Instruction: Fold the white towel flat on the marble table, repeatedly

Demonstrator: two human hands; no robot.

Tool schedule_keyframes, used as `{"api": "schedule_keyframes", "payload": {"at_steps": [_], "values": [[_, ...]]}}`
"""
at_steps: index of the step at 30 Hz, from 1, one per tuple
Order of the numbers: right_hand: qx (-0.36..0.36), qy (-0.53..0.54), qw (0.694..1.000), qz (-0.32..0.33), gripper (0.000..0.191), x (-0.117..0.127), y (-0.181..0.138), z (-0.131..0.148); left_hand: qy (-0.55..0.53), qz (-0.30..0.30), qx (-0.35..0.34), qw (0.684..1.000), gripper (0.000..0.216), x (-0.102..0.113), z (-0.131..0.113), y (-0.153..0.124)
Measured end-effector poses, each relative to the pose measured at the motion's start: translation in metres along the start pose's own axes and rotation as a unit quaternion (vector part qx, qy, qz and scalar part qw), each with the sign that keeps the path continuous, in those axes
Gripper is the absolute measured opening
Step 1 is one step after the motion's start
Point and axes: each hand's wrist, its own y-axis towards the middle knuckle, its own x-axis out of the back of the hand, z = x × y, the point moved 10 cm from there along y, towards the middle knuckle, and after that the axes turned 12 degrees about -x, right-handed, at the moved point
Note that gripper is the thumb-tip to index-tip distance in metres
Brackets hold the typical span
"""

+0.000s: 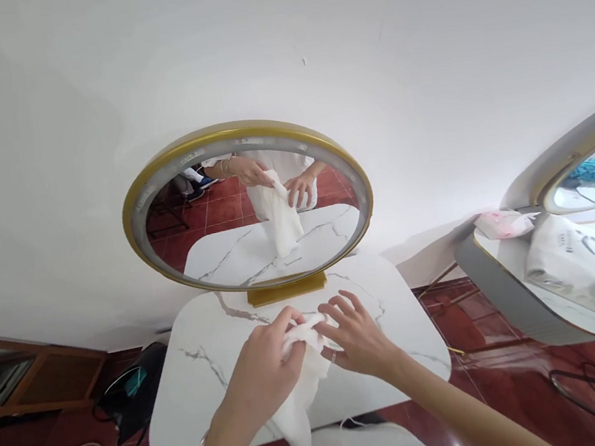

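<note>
Left hand (266,369) & right hand (356,337) both pinch a white cloth (304,382) btwn fingers, held just above near edge of marble table (203,341); cloth hangs down. Round gold mirror (247,204) stands at far side

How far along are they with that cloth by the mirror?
Nothing looks finished. In hand: left hand and right hand both hold a crumpled white cloth over the white marbled tabletop. Left: the cloth has not yet met the round gold-framed mirror.
</note>
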Motion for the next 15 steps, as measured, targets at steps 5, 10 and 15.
{"api": "schedule_keyframes", "payload": {"at_steps": [5, 10, 15], "values": [[-0.045, -0.012, 0.999, 0.005, 0.023, -0.008, -0.005, -0.033, -0.046, -0.011, 0.027, 0.999, 0.014, 0.011, 0.014, -0.005], [-0.028, 0.048, 0.989, 0.139, 0.02, -0.048, -0.018, -0.051, -0.038, -0.038, 0.02, 0.998, 0.017, 0.025, 0.018, -0.008], [-0.039, 0.14, 0.984, 0.103, 0.013, -0.039, -0.028, -0.061, 0.005, -0.046, 0.027, 0.999, 0.017, 0.036, 0.026, -0.012]]}}
